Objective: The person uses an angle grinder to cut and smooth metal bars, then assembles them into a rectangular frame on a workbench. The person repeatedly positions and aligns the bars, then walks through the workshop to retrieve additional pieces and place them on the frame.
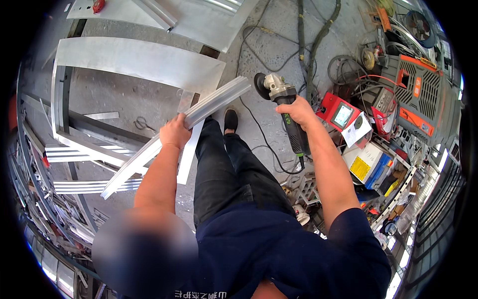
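My left hand [175,131] is closed round a long ribbed aluminium profile [218,101], which slants from the lower left up toward the middle. In my right hand [298,110] is an angle grinder [294,133], gripped by its body with the head up. Its dark round disc [260,86] faces the profile's upper end, with a small gap between them. A black cord [271,149] runs from the grinder's lower end over the floor. Whether the disc is spinning, I cannot tell.
A metal frame with a curved aluminium sheet [134,57] stands at the left. Scissors [143,123] lie on the floor. To the right are a red machine with a screen [341,113], a large grey-orange machine [420,94] and cluttered tools. Thick cables [318,45] cross the floor ahead.
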A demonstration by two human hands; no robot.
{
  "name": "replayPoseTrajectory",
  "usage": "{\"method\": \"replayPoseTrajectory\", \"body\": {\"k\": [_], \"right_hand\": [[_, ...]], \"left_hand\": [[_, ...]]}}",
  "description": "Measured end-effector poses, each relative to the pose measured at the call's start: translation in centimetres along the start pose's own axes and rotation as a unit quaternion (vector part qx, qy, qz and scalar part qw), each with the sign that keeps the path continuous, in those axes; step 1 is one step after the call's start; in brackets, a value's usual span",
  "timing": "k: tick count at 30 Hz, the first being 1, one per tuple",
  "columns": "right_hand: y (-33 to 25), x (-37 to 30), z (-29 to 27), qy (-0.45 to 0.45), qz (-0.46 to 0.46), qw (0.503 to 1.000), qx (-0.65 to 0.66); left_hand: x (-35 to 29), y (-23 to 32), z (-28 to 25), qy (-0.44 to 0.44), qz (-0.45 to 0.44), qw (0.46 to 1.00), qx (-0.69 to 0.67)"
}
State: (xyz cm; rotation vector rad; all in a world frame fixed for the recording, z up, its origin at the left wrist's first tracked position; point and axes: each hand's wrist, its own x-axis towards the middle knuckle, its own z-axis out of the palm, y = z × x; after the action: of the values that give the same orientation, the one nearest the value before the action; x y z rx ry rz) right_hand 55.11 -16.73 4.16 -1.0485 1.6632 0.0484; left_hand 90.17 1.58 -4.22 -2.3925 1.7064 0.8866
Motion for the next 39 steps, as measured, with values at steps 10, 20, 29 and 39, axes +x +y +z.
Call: {"method": "replayPoseTrajectory", "body": {"k": [10,20,29,39], "right_hand": [[-1.2,0.5,0.4,-0.014,-0.004,0.999,-0.038],[-0.9,0.7,1.3,-0.004,-0.028,0.998,-0.055],[-0.9,-0.3,1.9,0.024,-0.049,0.998,-0.025],[-0.3,0.7,1.5,0.001,-0.001,0.999,-0.034]], "left_hand": [[0.2,-0.1,0.3,0.01,0.011,1.0,0.001],[0.2,-0.5,0.9,0.011,0.013,1.0,0.011],[0.2,-0.2,0.5,0.0,0.005,1.0,0.014],[0.1,-0.3,0.6,0.011,0.007,1.0,0.012]]}}
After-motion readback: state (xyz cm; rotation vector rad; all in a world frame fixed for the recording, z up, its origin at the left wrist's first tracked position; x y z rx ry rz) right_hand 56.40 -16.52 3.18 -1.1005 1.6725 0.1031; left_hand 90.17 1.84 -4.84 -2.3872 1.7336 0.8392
